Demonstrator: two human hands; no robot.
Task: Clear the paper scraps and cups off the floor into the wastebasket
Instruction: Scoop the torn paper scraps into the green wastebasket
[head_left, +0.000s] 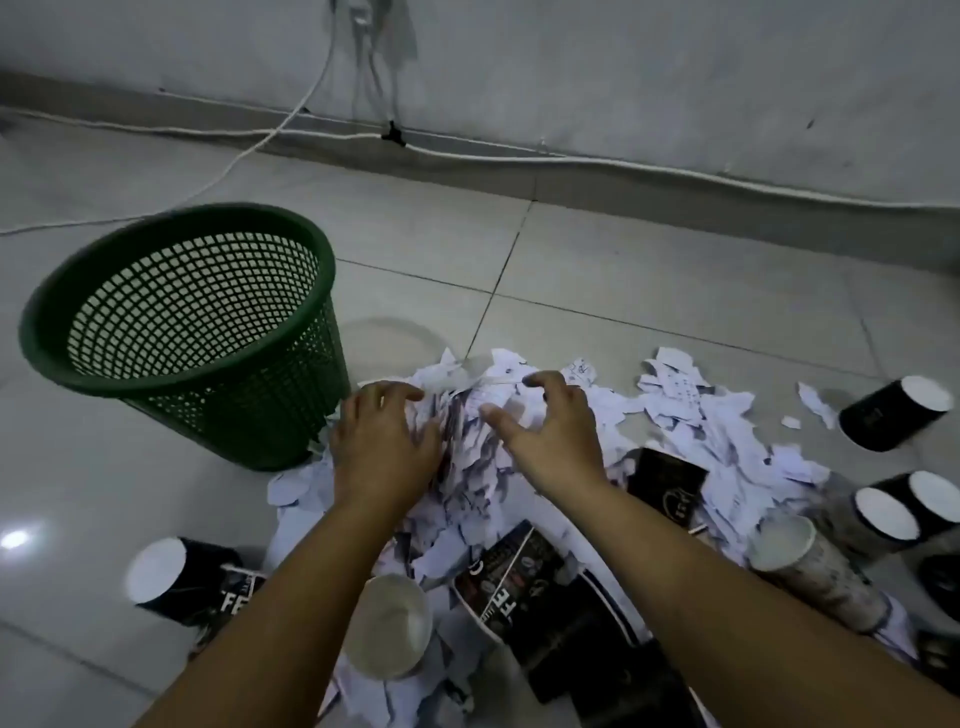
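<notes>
Head view of a floor-clearing task. Both hands reach into a heap of torn paper scraps (519, 441) spread over the tiled floor (675, 270). The left hand (382, 447) lies on the heap's 9 o'clock side with fingers bent over the scraps; the right hand (550, 436) hovers over the centre, fingers spread and clawed, thumb pointing toward 9 o'clock. Neither hand plainly encloses anything, so both read as open, poised to gather.

The green mesh wastebasket (182, 332) stands at 10 o'clock of the heap, upright or slightly tilted, touching its edge; it appears empty.

Paper cups ring the heap: 1 black cup (176, 577) on its side at 8 o'clock, 1 open-mouthed cup (389, 629) at 6 o'clock, a flattened printed cup (509, 577) beside it, a pale cup (800, 561) at 4 o'clock, 2 black cups (904, 509) together at 3 o'clock, and 1 further black cup (893, 421) at 2 o'clock.

Handling, as judged: the scraps look very light, limp and loose, liable to slip and flutter away; they are best compressed between both palms from opposite sides and lifted as 1 bundle. The cups look light and easily crushed; take each around its wall or by the rim.
</notes>
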